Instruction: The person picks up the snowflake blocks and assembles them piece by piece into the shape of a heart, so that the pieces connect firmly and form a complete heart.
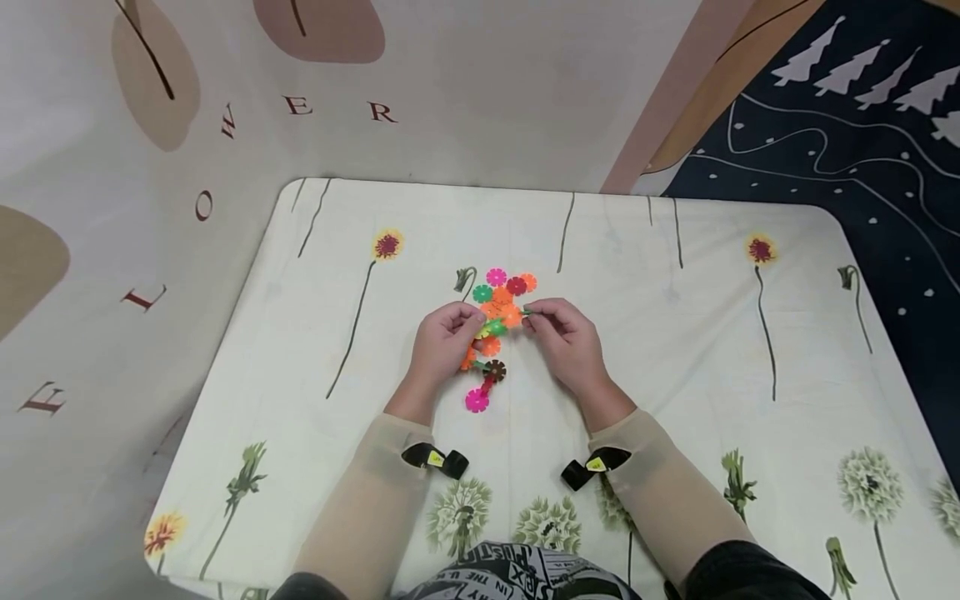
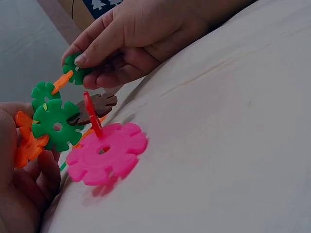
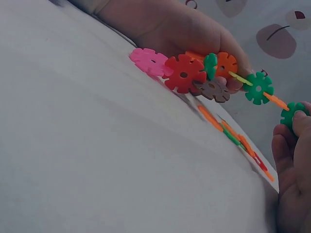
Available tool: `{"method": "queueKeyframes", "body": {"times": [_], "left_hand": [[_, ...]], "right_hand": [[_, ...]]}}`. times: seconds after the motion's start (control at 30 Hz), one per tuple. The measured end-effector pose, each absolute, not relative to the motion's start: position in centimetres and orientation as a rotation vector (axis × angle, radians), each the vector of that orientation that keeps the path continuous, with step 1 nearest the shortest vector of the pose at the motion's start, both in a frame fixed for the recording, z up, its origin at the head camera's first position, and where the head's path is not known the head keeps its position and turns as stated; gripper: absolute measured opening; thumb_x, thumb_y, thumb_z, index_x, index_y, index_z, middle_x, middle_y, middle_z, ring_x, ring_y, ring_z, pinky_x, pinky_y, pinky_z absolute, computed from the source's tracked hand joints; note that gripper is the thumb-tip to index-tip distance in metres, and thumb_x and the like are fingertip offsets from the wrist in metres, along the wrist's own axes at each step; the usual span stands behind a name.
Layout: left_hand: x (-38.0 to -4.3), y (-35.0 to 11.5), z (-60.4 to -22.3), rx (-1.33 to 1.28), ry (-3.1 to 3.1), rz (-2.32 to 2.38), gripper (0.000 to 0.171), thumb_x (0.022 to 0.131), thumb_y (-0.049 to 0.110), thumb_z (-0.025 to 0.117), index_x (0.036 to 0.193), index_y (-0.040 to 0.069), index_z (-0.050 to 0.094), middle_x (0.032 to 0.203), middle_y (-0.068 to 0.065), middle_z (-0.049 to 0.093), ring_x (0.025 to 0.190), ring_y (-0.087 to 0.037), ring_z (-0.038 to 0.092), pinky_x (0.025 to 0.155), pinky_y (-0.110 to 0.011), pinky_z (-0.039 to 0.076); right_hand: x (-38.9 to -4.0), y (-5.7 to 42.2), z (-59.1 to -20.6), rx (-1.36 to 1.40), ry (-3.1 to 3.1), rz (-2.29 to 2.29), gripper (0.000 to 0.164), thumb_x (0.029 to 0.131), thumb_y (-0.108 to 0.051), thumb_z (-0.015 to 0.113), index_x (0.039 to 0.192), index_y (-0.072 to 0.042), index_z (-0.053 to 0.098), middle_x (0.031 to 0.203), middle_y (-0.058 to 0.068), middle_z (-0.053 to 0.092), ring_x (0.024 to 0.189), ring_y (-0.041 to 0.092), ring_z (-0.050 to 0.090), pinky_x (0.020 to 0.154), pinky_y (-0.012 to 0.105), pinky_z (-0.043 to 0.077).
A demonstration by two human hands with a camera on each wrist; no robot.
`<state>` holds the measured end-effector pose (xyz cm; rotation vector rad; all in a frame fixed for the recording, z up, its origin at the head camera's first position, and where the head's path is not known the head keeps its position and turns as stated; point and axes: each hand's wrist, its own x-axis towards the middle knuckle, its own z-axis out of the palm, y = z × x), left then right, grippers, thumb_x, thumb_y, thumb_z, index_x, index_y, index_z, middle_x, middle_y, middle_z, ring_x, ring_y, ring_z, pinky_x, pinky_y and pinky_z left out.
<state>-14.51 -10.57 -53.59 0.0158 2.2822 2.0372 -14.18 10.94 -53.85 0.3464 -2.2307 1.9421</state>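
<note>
Bright chain of slotted plastic snowflake discs, held mid-tabletop, clear of every edge. Gripped by left hand; green end disc pinched by right hand.

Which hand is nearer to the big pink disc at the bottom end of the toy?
The left hand. It holds the chain just above and left of the pink disc. The right hand pinches a green disc at the far end, farther away.

Left hand curled, gripping; right hand pinching with fingertips; both forearms on table, hands near together
</note>
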Motion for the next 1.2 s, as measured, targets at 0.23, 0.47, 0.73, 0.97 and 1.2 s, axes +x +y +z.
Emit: {"method": "queueKeyframes", "body": {"times": [0.23, 0.47, 0.73, 0.97, 1.2], "left_hand": [[-14.5, -10.6, -53.5, 0.036, 2.292, 2.024, 0.016, 0.106, 0.017, 0.069, 0.099, 0.003, 0.073, 0.079, -0.01, 0.069, 0.066, -0.019, 0.066, 0.059, -0.025, 0.054], [-14.5, -11.1, -53.4, 0.021, 2.27, 2.021, 0.016, 0.105, 0.018, 0.07, 0.099, 0.004, 0.074, 0.08, -0.009, 0.069, 0.065, -0.019, 0.065, 0.059, -0.023, 0.053], [-14.6, -11.3, -53.2, 0.004, 2.24, 2.005, 0.016, 0.105, 0.019, 0.071, 0.102, 0.004, 0.076, 0.082, -0.01, 0.07, 0.066, -0.019, 0.065, 0.061, -0.022, 0.054], [-14.6, -11.3, -53.0, -0.01, 2.211, 2.022, 0.017, 0.106, 0.017, 0.069, 0.097, 0.002, 0.074, 0.08, -0.011, 0.069, 0.066, -0.018, 0.067, 0.062, -0.024, 0.057], [-14.6, -11.6, -53.0, 0.026, 2.189, 2.015, 0.016, 0.106, 0.015, 0.069, 0.098, 0.002, 0.073, 0.08, -0.01, 0.068, 0.067, -0.018, 0.068, 0.062, -0.023, 0.057]], "right_hand": [[-14.1, 10.8, -53.7, 0.373, -2.272, 1.892, 0.016, 0.101, 0.012, 0.063, 0.112, 0.008, 0.074, 0.113, 0.023, 0.069, 0.1, 0.014, 0.065, 0.091, 0.019, 0.054], [-13.1, 10.5, -50.8, 0.463, -2.295, 1.841, 0.01, 0.1, 0.012, 0.066, 0.106, 0.012, 0.074, 0.106, 0.024, 0.07, 0.1, 0.021, 0.064, 0.09, 0.019, 0.052], [-12.9, 10.4, -50.3, 0.495, -2.33, 1.732, 0.011, 0.097, 0.012, 0.07, 0.104, 0.009, 0.078, 0.105, 0.022, 0.073, 0.1, 0.03, 0.066, 0.089, 0.017, 0.051], [-12.9, 10.5, -50.5, 0.534, -2.337, 1.702, 0.012, 0.096, 0.012, 0.071, 0.104, 0.009, 0.079, 0.105, 0.021, 0.074, 0.1, 0.031, 0.068, 0.088, 0.018, 0.053], [-12.7, 10.3, -50.5, 0.552, -2.298, 1.726, 0.014, 0.094, 0.015, 0.071, 0.104, 0.01, 0.079, 0.105, 0.023, 0.076, 0.101, 0.037, 0.071, 0.091, 0.017, 0.054]]}}
